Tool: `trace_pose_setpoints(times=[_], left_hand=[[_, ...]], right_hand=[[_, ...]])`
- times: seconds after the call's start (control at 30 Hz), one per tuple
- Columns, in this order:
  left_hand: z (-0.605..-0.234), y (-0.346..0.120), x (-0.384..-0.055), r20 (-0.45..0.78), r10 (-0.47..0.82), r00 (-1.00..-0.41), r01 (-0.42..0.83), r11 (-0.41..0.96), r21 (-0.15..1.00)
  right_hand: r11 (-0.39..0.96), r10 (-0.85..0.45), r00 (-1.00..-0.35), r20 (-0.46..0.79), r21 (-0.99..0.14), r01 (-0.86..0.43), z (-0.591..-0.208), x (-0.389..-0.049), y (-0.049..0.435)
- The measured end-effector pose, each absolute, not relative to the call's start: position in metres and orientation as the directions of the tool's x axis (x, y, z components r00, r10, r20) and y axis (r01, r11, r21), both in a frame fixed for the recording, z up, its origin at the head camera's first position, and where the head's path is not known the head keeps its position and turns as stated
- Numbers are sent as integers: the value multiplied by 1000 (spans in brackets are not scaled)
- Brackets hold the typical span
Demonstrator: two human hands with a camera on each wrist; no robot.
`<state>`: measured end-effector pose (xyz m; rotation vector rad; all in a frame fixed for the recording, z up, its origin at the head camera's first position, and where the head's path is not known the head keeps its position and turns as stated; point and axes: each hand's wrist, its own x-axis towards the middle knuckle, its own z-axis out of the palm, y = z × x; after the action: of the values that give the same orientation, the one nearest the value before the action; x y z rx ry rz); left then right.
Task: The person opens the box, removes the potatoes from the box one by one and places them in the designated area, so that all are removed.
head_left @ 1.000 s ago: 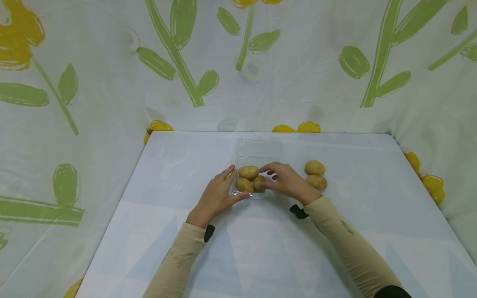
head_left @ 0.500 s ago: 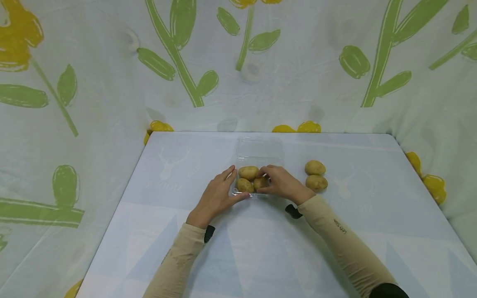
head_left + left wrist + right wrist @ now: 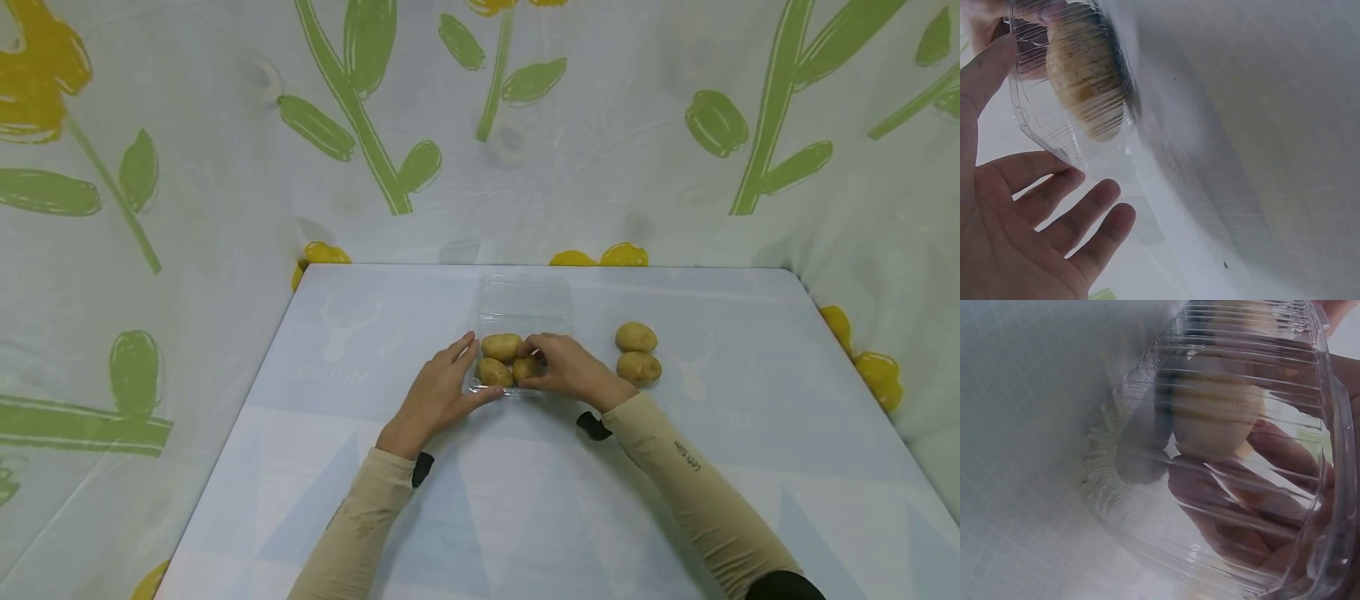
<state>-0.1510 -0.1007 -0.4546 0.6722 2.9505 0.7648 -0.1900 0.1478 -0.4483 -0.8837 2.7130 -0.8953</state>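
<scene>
An unlidded clear plastic clamshell box [image 3: 517, 392] stands on the table with its lid [image 3: 523, 293] folded back behind it. Inside lie an oblong potato [image 3: 500, 347] and a rounder potato [image 3: 495, 372]. At the right of these, my right hand [image 3: 566, 367] holds another potato [image 3: 1213, 412] with thumb and fingers, inside the box; the fingers hide part of it. My left hand [image 3: 442, 387] rests at the box's near left corner, thumb along the front rim and index finger at the left side. In the left wrist view, its remaining fingers [image 3: 1094, 206] spread loosely below the rim.
Two more potatoes, one behind [image 3: 636, 337] and one in front [image 3: 639, 367], lie on the table right of the box, close to my right wrist. The pale patterned table [image 3: 465, 500] ends at a back edge against a flower-print curtain [image 3: 600, 167].
My right hand has moved slightly left and its fingers have closed around the right potato in the box, which has shifted a little right. The left hand stays at the corner.
</scene>
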Motion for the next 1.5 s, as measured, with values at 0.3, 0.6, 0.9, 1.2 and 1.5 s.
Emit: trace_pose_setpoints(times=[0.3,0.6,0.9,1.2,1.5], left_hand=[[-457,-100,-152,89,411,-907,402,784,474],[-457,-100,-152,71,415,-907,399,793,461],[-455,-101,-150,84,408,-909,395,781,483],[-455,-100,-150,88,409,-908,397,777,489],[-453,-101,-150,84,408,-909,393,774,497]], right_hand=[[649,-583,-809,80,-553,-522,-450,-190,150],[654,-554,-826,100,-563,-506,-451,-187,152],[624,-528,-829,181,-580,-524,-446,-182,155],[604,-490,-836,247,-595,-530,-441,-178,162],[552,-427,-810,402,-594,-585,-436,-169,171]])
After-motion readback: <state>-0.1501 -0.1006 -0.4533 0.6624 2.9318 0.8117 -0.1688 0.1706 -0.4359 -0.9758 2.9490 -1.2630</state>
